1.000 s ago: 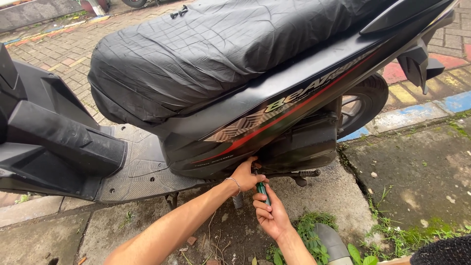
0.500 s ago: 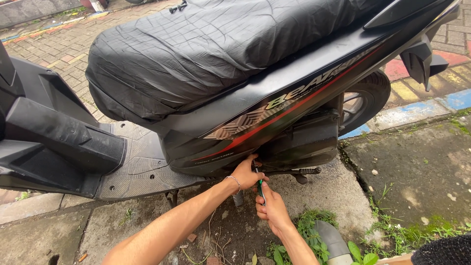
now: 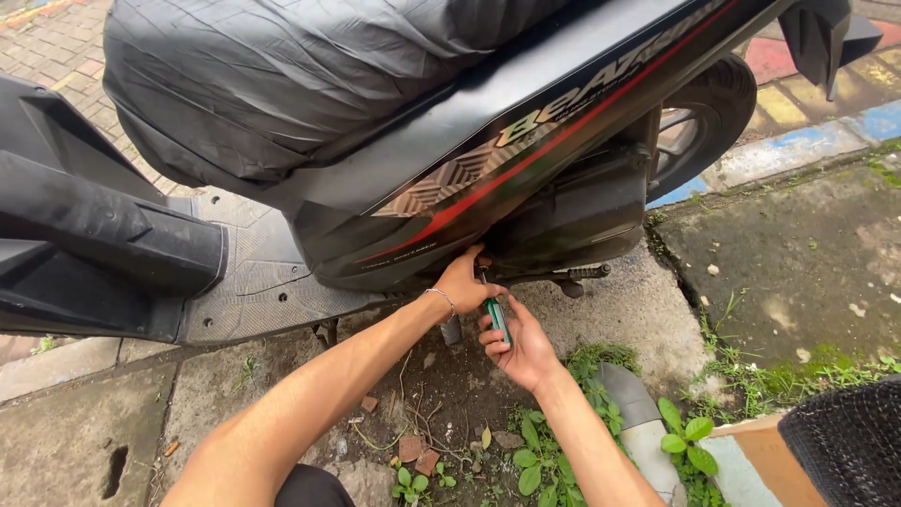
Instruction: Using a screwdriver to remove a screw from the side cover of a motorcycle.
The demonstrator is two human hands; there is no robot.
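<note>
My right hand (image 3: 521,345) grips a green-handled screwdriver (image 3: 496,319) under the black scooter (image 3: 526,122), while my left hand (image 3: 462,282) curls against its red-striped, lettered side panel (image 3: 488,174).

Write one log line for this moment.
left hand: on black scooter underside | right hand: holds green-handled screwdriver | ground: cracked concrete

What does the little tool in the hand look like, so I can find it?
Find the black scooter, then look under its body to the two hands. The right hand holds a screwdriver, pointing up at the underside. Its green handle stands out against the dark parts.
</note>
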